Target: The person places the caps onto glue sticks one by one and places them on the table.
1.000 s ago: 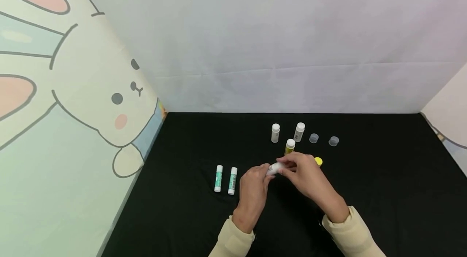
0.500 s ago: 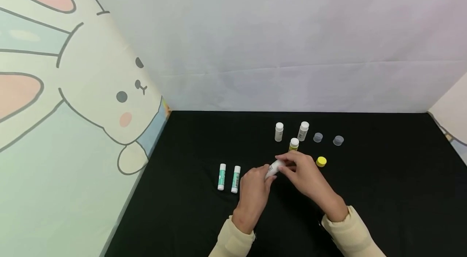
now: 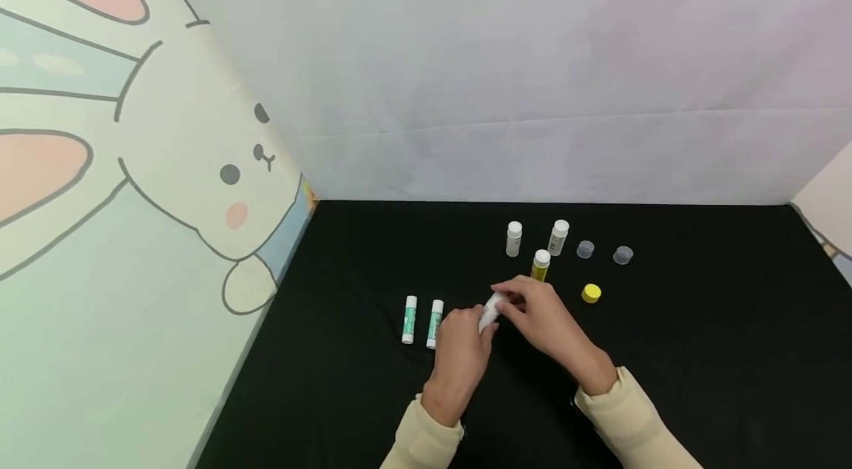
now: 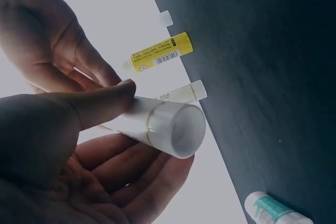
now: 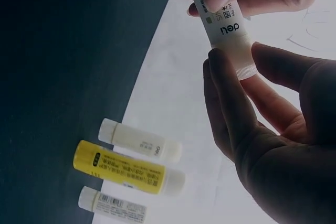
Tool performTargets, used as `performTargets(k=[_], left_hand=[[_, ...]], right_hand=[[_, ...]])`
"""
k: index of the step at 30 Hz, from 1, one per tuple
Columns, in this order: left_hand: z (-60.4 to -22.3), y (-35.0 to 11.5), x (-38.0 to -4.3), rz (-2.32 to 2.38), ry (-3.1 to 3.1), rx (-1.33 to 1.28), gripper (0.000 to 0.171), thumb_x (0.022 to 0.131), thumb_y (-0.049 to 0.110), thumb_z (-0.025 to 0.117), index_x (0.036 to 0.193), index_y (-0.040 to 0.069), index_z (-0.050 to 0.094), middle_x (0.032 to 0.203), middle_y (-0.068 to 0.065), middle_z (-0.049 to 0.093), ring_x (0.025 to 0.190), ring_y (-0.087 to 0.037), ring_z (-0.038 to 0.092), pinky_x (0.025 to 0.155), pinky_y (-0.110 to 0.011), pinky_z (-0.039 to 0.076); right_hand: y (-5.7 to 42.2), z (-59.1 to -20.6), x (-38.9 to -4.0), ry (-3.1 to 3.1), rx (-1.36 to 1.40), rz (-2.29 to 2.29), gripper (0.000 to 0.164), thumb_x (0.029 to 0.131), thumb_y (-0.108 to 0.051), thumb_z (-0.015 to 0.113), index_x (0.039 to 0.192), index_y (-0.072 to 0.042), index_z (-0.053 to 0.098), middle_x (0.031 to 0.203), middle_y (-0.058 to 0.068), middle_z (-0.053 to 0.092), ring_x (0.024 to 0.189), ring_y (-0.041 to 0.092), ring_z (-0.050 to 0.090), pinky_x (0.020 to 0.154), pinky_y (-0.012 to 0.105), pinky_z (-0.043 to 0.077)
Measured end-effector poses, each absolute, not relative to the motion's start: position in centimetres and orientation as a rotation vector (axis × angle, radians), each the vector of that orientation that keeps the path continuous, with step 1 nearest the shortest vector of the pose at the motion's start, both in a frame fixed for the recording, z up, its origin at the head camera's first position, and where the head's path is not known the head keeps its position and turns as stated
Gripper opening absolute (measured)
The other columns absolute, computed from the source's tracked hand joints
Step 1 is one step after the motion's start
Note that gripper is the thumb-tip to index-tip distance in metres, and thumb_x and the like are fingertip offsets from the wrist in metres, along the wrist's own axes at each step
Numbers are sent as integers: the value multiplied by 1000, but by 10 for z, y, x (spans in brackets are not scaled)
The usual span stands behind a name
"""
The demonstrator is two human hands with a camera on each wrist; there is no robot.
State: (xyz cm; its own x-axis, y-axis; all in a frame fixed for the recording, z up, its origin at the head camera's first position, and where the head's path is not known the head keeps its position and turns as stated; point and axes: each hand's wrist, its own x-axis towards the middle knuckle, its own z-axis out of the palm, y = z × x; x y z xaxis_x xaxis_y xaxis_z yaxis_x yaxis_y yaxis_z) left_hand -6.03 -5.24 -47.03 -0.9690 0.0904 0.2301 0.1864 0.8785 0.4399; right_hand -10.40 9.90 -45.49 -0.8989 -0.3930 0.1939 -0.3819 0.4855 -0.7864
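Note:
A white glue stick [image 3: 491, 312] is held between both hands, tilted above the black tabletop. My left hand [image 3: 461, 351] grips its body, thumb along one side and fingers beneath, as the left wrist view shows; the hollow end of the glue stick [image 4: 176, 129] faces that camera. My right hand [image 3: 542, 317] pinches the other end with thumb and fingertips. In the right wrist view that end is pale, with a ribbed rim [image 5: 245, 72]. Just beyond the right hand stands a yellow glue stick [image 3: 541, 265] with a white top, its lower part hidden in the head view.
Two white glue sticks, one on the left [image 3: 514, 240] and one on the right [image 3: 558, 237], stand farther back. Right of them lie two clear caps [image 3: 585, 249] and a yellow cap [image 3: 591, 294]. Two green-and-white glue sticks [image 3: 409, 319] are left of the left hand.
The held glue stick has swung to a steeper tilt, and the right hand has shifted slightly left with it. The head view has turned a little left; the other things have stayed put.

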Motion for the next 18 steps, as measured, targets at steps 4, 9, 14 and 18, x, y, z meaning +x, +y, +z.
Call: performTargets(k=[4, 9, 14, 18], left_hand=[[-473, -53, -59, -680, -2888, -178, 18, 83, 23, 72, 89, 7, 67, 71, -3, 61, 64, -16, 59, 54, -26, 46], [-474, -53, -56, -715, -2969, -137, 16, 84, 18, 70, 89, 3, 65, 71, -4, 58, 66, -18, 59, 56, -28, 46], [-475, -54, -54, -712, -3002, -101, 16, 82, 5, 66, 93, -5, 61, 72, -9, 57, 69, -22, 58, 59, -30, 47], [-477, -57, -52, -689, -3010, -89, 30, 79, -1, 64, 106, -12, 58, 80, -14, 59, 75, -26, 59, 66, -33, 50]], right_hand=[[94, -460, -107, 2692, -710, -1412, 24, 83, -5, 68, 107, -6, 67, 97, 1, 63, 82, 9, 60, 71, 25, 52], [85, -468, -109, 2705, -689, -1365, 23, 85, -4, 66, 108, -5, 67, 100, 3, 63, 83, 11, 60, 71, 29, 51], [76, -473, -110, 2674, -667, -1340, 22, 87, -4, 63, 109, -4, 66, 105, 5, 63, 86, 13, 61, 70, 28, 51], [69, -475, -113, 2651, -663, -1347, 22, 87, -3, 63, 109, -3, 66, 106, 6, 63, 88, 14, 61, 71, 28, 51]])
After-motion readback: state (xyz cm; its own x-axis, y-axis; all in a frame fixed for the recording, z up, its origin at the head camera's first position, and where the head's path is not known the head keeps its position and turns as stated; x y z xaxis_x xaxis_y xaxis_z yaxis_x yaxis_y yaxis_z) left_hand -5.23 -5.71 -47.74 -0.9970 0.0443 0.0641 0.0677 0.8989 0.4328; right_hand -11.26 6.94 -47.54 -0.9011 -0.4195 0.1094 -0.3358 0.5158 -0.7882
